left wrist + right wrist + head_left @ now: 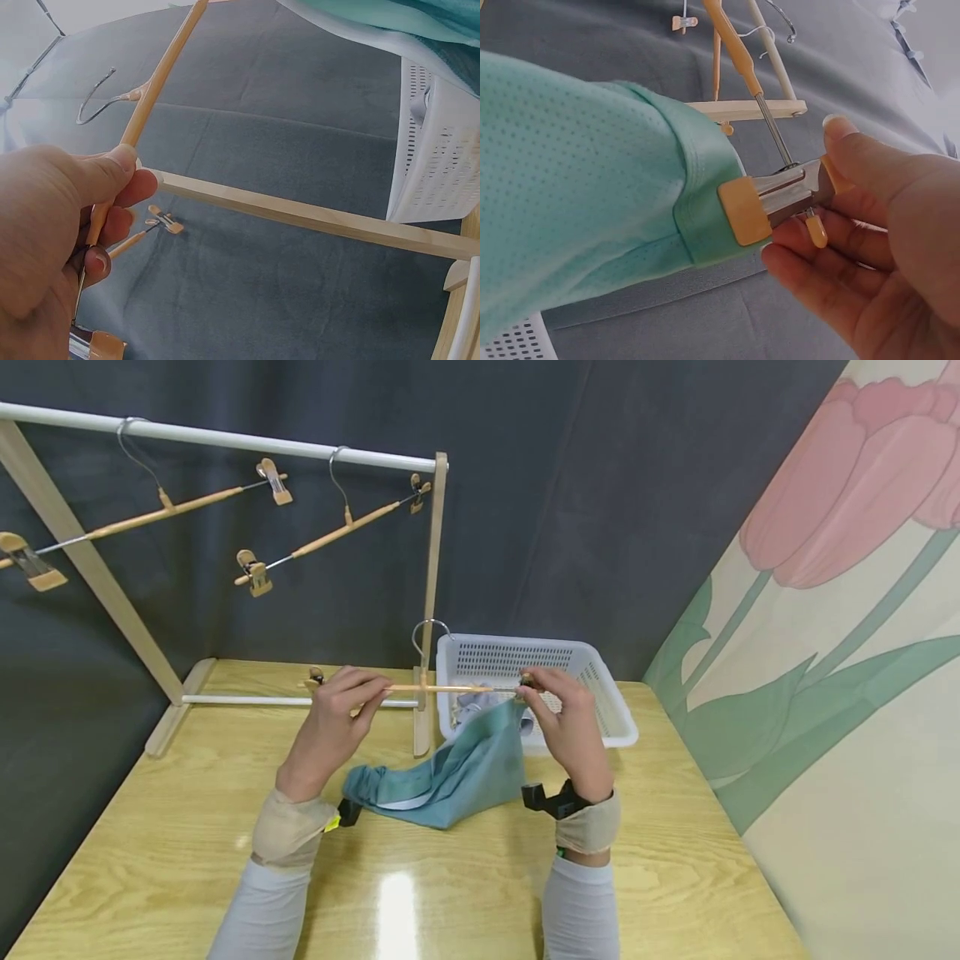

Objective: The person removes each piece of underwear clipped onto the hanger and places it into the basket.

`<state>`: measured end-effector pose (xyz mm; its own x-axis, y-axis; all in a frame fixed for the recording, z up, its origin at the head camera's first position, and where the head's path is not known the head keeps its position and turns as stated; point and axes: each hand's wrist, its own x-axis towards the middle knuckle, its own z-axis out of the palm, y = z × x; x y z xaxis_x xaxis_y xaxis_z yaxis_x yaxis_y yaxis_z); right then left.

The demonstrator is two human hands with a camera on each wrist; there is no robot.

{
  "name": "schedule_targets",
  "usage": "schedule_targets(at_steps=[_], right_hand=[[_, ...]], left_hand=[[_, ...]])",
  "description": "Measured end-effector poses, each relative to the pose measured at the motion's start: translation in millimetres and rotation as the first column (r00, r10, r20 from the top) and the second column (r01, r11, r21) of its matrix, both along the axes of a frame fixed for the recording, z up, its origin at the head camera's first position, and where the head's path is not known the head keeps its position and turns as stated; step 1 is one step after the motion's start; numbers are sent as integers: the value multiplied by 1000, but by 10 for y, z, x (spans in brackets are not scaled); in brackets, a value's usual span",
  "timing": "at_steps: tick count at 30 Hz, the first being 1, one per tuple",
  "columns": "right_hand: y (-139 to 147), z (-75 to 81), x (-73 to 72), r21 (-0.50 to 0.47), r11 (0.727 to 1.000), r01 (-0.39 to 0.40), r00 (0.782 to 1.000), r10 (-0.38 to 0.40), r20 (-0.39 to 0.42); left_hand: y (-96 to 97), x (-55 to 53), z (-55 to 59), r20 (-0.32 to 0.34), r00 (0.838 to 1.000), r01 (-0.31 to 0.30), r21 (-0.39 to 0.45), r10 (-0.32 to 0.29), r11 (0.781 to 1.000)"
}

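Note:
My left hand (330,722) grips the wooden bar of a clip hanger (169,67), thumb on one side and fingers curled round the other. At the hanger's right end, my right hand (570,722) pinches a metal clip (784,195) by its tail. The clip's wooden pad (744,211) lies on the banded edge of a teal garment (592,187). From that clip the garment (465,777) hangs down, its lower left part bunched low over the table. Near my left hand, the opposite clip (105,346) shows no cloth in it.
A white basket (615,714) with some pale cloth (472,700) stands behind the garment. At the left is a rack with a white rail (225,439) and a wooden post (435,543). Two clip hangers (165,510) hang from the rail. A tulip-painted panel (825,635) borders the right.

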<state>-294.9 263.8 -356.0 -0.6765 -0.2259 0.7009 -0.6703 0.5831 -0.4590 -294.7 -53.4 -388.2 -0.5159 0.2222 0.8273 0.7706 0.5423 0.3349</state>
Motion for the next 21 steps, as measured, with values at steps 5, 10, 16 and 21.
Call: schedule_targets(at_steps=[5, 10, 16, 21], right_hand=[[12, 3, 2, -1, 1000, -9, 1000, 9, -7], [11, 7, -12, -10, 1000, -22, 999, 22, -35], [10, -9, -22, -6, 999, -32, 998, 32, -53], [8, -26, -37, -15, 999, -35, 997, 34, -66]], left_hand=[[-5, -5, -6, -5, 1000, 7, 5, -7, 1000], [-14, -17, 7, -2, 1000, 9, 13, -9, 1000], [-31, -14, -10, -17, 1000, 15, 13, -15, 1000], [-32, -13, -12, -4, 999, 36, 28, -36, 999]])
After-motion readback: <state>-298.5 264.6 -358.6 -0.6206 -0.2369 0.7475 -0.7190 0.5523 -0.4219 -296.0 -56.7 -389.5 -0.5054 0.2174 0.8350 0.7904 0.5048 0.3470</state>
